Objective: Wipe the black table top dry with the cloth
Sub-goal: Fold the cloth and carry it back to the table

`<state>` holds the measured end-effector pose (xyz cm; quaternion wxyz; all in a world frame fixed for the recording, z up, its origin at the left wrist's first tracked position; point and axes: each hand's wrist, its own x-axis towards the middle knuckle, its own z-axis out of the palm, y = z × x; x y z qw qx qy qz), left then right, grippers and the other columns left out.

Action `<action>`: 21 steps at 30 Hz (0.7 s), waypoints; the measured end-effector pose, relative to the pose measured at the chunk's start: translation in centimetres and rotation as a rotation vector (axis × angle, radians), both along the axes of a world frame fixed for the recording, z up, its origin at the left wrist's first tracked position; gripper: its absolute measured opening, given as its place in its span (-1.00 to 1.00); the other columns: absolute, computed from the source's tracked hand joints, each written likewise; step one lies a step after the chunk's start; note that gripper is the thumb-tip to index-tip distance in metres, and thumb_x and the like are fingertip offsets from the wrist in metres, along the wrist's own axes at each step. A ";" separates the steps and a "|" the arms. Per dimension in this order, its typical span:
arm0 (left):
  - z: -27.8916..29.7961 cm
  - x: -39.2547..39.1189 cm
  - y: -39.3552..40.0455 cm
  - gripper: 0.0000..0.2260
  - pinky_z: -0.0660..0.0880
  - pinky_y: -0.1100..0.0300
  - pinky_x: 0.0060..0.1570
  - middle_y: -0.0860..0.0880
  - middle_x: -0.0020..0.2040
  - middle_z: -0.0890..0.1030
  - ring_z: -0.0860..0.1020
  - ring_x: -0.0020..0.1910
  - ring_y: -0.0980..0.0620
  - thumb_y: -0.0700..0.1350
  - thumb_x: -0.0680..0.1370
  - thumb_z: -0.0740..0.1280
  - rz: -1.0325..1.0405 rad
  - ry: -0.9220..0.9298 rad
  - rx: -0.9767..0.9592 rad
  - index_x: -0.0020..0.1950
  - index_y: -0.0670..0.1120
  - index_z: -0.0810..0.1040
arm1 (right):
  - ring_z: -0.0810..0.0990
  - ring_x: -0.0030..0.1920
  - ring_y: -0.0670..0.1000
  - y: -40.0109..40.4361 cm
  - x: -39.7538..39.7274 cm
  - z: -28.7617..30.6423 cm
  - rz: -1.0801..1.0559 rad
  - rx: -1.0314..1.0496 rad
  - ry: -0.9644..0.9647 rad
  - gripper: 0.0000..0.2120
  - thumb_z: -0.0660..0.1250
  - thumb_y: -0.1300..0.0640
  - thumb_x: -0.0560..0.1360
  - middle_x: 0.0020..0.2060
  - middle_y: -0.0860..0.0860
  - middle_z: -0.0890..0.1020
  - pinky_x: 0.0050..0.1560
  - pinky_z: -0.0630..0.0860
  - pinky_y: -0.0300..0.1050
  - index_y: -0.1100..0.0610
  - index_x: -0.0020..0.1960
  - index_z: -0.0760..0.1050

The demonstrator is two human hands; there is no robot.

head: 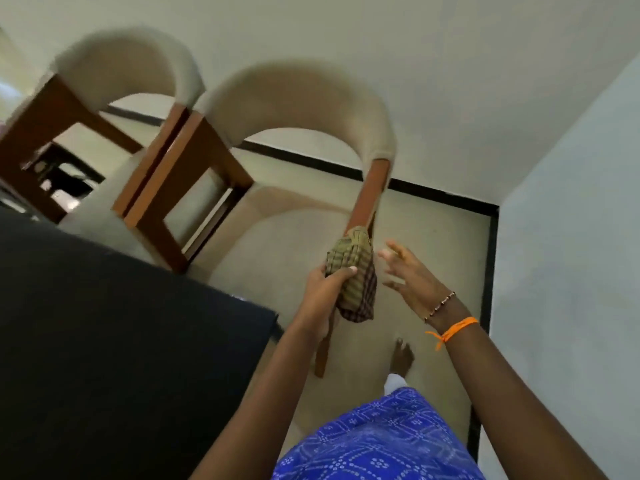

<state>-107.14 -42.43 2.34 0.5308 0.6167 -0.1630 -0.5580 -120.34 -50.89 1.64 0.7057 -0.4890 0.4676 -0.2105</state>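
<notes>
Head view: left hand (pixel 325 289) gripping bunched checked cloth (pixel 353 275), thumb curled across its front. Right hand (pixel 408 275) spread wide beside it, holding nothing, apparently reaching in. Cloth hanging over floor in front of nearer chair (pixel 298 98), off the black table top (pixel 121 323) at left. Step judged: readying cloth, not yet wiping. Next: carrying it left, pressing flat on table.

the black rectangular table top (pixel 114 327) shows nothing lying on it. the pale tiled floor (pixel 433 258) carries two cream-backed wooden chairs (pixel 298 140) and a bare foot (pixel 401 356).
</notes>
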 end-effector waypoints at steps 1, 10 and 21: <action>-0.2 -0.2 -1.1 -0.77 0.55 0.29 -0.29 -0.10 -0.02 0.65 0.61 -0.10 0.02 -0.22 0.51 0.31 0.009 0.024 0.010 0.16 -0.18 0.54 | 0.41 -0.02 -0.05 -0.9 -0.5 -0.8 -0.053 0.131 -0.004 -0.73 0.14 0.03 0.59 0.16 0.05 0.42 -0.09 0.38 -0.22 0.07 0.25 0.35; -2.2 -7.7 -21.9 -0.67 0.52 -0.04 0.08 -0.19 0.16 0.58 0.55 0.13 -0.16 -0.23 0.51 0.26 -0.036 0.170 0.099 0.27 -0.18 0.45 | 0.52 0.11 0.15 -18.3 -8.0 -3.7 -0.285 0.532 -0.175 -0.56 0.10 -0.01 0.59 0.07 0.22 0.56 0.26 0.41 0.08 0.31 0.25 0.45; -3.8 -5.4 -39.9 -0.69 0.43 -0.17 0.23 -0.18 0.16 0.53 0.49 0.17 -0.19 -0.19 0.49 0.21 0.012 0.254 0.113 0.24 -0.11 0.44 | 0.62 0.03 0.12 -39.1 -6.0 -3.6 -0.091 0.392 -0.192 -0.65 0.21 0.21 0.52 0.11 0.20 0.60 0.09 0.55 0.02 0.30 0.27 0.42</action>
